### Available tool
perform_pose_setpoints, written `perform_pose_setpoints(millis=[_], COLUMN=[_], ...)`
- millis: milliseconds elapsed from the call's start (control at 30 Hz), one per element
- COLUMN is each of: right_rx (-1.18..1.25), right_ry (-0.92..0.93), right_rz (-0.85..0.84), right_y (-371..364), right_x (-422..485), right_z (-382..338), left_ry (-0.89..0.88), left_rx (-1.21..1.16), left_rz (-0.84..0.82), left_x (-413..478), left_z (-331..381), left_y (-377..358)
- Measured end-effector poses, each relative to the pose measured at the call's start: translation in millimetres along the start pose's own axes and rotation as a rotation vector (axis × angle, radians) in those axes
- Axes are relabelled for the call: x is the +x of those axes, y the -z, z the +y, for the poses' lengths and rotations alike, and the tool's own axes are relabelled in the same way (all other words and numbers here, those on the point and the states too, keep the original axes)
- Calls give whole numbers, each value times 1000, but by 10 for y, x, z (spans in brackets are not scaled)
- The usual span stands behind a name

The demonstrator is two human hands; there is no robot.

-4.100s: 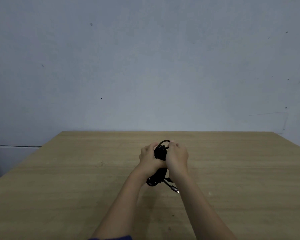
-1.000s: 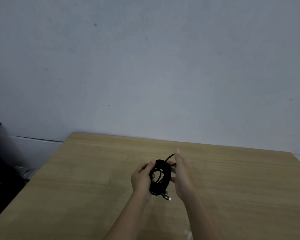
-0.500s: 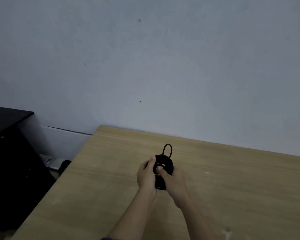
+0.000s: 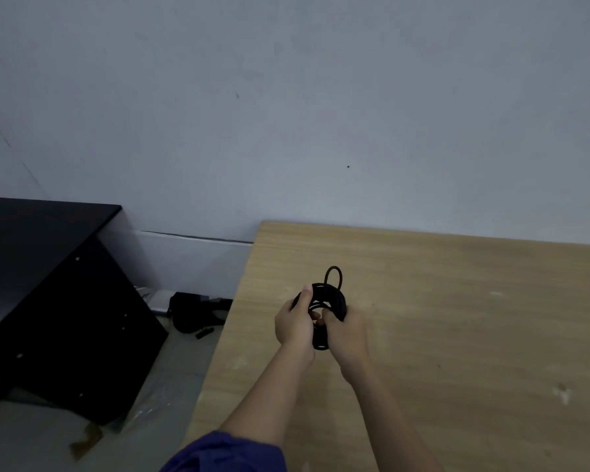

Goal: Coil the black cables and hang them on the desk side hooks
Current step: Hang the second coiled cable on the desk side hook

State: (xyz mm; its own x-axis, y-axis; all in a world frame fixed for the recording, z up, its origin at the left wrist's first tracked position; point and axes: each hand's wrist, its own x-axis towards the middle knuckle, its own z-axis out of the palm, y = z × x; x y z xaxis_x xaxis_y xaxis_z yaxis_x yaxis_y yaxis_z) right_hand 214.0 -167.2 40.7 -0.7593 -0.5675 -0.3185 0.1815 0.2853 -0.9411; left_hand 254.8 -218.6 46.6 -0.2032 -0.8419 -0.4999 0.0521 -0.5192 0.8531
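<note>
A coiled black cable (image 4: 334,299) is held above the wooden desk (image 4: 457,318), near the desk's left side. My left hand (image 4: 295,323) grips the coil's left side, thumb up along its rim. My right hand (image 4: 346,330) grips the coil's right and lower part, fingers curled into it. A small loop of cable sticks up from the top of the coil. No hooks on the desk side are visible.
The desk's left edge (image 4: 225,335) runs diagonally down to the floor gap. A black cabinet (image 4: 58,301) stands to the left. A dark bag or bundle (image 4: 195,310) lies on the floor by the wall.
The view has swung left, bringing the desk's left edge, the black cabinet and the floor into sight. Both hands keep hold of the coil, now closer to that edge.
</note>
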Motion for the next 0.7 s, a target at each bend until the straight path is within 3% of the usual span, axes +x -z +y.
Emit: perform_pose_setpoints(millis=[400, 700], right_rx=[-44, -11], right_ry=[-11, 2], right_rz=[-110, -75], right_y=[-858, -1665], right_x=[78, 107], right_z=[-14, -86], left_ry=[-48, -47], left_rx=[16, 32], left_rz=[85, -46], left_x=[551, 1136], left_z=[247, 644], left_y=[626, 1210])
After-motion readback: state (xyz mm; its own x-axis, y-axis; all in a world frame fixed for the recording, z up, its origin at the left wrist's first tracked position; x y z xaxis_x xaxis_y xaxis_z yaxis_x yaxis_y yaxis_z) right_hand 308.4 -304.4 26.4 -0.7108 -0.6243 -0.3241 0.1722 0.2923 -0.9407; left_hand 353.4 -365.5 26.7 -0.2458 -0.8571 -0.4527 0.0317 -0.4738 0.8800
